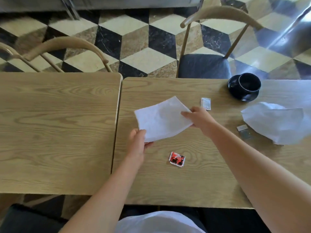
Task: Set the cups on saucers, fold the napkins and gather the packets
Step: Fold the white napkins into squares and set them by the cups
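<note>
A white napkin (161, 119) hangs just above the right table, held at two corners. My left hand (138, 140) pinches its near-left corner and my right hand (198, 117) grips its right edge. A black cup (249, 83) stands on a black saucer (234, 86) at the far right. A second white napkin (276, 123) lies crumpled at the right edge. A red packet (177, 159) lies near me, a white packet (205, 103) beyond my right hand, and a grey packet (243, 129) beside the crumpled napkin.
Two wooden tables stand side by side, the left table (57, 132) bare and the right table (193, 185) holding everything. Two wooden chairs, one curved-backed (67, 46) and one with a dark seat (203, 66), sit on the far side over a checkered floor.
</note>
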The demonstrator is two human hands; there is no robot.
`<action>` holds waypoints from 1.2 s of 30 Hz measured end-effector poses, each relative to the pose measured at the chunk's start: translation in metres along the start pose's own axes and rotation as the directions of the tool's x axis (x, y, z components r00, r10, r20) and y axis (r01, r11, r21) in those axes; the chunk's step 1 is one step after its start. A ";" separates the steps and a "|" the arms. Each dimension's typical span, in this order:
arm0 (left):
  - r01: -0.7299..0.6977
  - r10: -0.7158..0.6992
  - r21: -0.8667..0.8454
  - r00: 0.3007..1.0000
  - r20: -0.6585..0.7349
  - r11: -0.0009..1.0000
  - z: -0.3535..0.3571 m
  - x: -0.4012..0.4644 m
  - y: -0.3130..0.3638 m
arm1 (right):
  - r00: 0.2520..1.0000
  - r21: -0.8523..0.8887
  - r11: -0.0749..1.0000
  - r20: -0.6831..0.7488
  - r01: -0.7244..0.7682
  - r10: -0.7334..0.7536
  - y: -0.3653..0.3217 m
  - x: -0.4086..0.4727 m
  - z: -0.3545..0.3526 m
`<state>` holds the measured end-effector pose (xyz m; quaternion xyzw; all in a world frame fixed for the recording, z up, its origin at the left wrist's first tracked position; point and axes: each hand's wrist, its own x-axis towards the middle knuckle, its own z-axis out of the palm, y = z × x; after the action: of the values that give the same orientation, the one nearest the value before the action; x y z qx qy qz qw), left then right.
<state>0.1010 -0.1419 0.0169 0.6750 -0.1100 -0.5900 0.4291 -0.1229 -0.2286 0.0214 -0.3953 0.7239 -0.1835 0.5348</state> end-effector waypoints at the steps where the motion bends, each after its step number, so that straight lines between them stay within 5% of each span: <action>1: 0.003 -0.004 0.050 1.000 0.003 0.999 -0.005 0.001 -0.003 | 0.999 0.060 0.998 0.005 -0.032 0.032 0.015 -0.009 0.002; 11: 0.458 -0.454 0.202 0.888 -0.069 0.866 -0.050 0.003 -0.072 | 0.922 0.161 0.911 -0.017 -0.380 0.387 0.145 -0.073 0.044; 18: 0.229 -0.224 0.355 0.973 -0.056 0.907 -0.051 0.014 -0.057 | 0.944 0.328 0.892 -0.007 -0.310 0.330 0.131 -0.069 0.040; 26: 0.326 -0.330 0.057 0.939 0.094 0.944 -0.030 0.044 -0.019 | 0.906 0.499 0.757 0.203 -0.422 0.371 0.088 -0.035 0.021; 30: 0.192 -0.230 0.245 0.964 0.137 0.950 -0.025 0.057 -0.012 | 0.918 0.437 0.807 0.204 -0.397 0.341 0.089 -0.020 0.013; 36: 0.054 -0.161 0.511 0.973 0.168 0.858 -0.015 0.076 -0.006 | 0.946 0.171 0.931 0.014 -0.323 0.325 0.097 0.003 0.018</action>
<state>0.1336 -0.1814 -0.0414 0.7044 -0.2656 -0.6300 0.1909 -0.1435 -0.1681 -0.0537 -0.2220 0.7645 -0.1571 0.5845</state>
